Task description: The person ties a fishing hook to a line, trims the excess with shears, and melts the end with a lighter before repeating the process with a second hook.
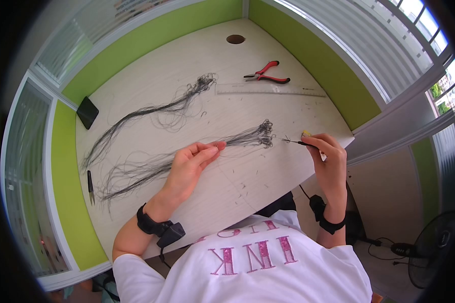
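Pinching dark strands [243, 137] at middle of table [212, 202], left hand [183, 169] seems to steady them; right hand [331, 156] grasps slim dark tool [300, 143] by right corner, tip just beside curled wiry ends [265, 134]. Fine, springy strands call for light pinch. Glossy red-handled pliers [268, 73] toward far edge.

White shirt [237, 262], pink lettering [255, 254], black wristbands [154, 222]

Pale desk [268, 177] between green-and-white partitions [308, 60], bright barred window [445, 86] at right.
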`<control>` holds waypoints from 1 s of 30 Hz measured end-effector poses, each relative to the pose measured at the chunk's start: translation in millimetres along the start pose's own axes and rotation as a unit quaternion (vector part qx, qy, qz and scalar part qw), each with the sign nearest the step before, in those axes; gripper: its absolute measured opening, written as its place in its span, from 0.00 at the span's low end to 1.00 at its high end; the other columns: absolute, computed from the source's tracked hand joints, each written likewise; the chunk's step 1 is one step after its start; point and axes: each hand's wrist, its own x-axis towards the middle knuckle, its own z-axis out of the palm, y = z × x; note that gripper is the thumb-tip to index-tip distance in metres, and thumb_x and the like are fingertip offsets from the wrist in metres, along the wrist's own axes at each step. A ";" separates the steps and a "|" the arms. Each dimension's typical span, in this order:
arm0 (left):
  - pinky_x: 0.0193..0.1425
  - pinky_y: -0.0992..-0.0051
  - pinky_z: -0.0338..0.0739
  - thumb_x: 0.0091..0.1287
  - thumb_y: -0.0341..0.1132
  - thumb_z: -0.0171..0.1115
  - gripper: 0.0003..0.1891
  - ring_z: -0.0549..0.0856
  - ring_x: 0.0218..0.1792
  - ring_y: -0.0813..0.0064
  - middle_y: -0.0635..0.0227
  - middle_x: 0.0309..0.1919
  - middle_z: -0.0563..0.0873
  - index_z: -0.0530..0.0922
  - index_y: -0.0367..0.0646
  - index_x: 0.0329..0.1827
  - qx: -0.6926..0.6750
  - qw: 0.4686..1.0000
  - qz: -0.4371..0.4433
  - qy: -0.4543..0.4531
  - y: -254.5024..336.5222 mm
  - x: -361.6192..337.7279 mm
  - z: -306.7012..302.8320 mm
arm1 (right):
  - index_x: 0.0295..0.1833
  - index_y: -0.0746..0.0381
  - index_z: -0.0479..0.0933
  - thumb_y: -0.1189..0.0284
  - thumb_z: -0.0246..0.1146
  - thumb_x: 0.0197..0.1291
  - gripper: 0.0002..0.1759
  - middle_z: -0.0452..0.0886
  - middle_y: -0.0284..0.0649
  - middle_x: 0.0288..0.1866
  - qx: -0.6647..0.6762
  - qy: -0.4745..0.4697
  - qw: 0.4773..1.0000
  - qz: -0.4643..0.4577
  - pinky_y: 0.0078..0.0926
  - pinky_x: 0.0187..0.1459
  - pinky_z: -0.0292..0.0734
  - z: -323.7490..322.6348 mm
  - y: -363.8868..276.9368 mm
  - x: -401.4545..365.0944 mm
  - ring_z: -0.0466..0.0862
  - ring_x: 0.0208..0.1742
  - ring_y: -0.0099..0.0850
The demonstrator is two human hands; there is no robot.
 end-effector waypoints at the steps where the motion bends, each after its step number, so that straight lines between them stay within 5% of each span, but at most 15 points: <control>1: 0.68 0.70 0.67 0.68 0.28 0.56 0.04 0.78 0.58 0.68 0.53 0.53 0.81 0.77 0.36 0.39 -0.001 1.000 0.007 -0.013 -0.5 0.1 1.1 | 0.41 0.64 0.83 0.83 0.64 0.53 0.09 0.81 0.41 0.34 0.001 -0.002 1.000 0.001 0.27 0.33 0.73 0.9 -1.2 -0.5 0.79 0.33 0.35; 15: 0.63 0.71 0.70 0.67 0.29 0.58 0.03 0.79 0.55 0.71 0.58 0.50 0.82 0.78 0.40 0.37 -0.001 0.996 0.049 -0.069 -2.9 0.3 9.1 | 0.40 0.67 0.80 0.83 0.68 0.49 0.10 0.83 0.40 0.33 0.084 0.048 0.993 0.064 0.21 0.36 0.76 7.6 2.2 1.6 0.81 0.31 0.26; 30: 0.61 0.72 0.71 0.67 0.29 0.58 0.03 0.80 0.52 0.73 0.59 0.48 0.82 0.78 0.40 0.38 0.015 0.996 0.062 -0.067 -6.4 -0.1 8.4 | 0.37 0.67 0.80 0.78 0.70 0.53 0.07 0.81 0.38 0.28 0.105 0.098 0.990 0.020 0.17 0.30 0.72 11.4 -7.9 21.7 0.79 0.26 0.24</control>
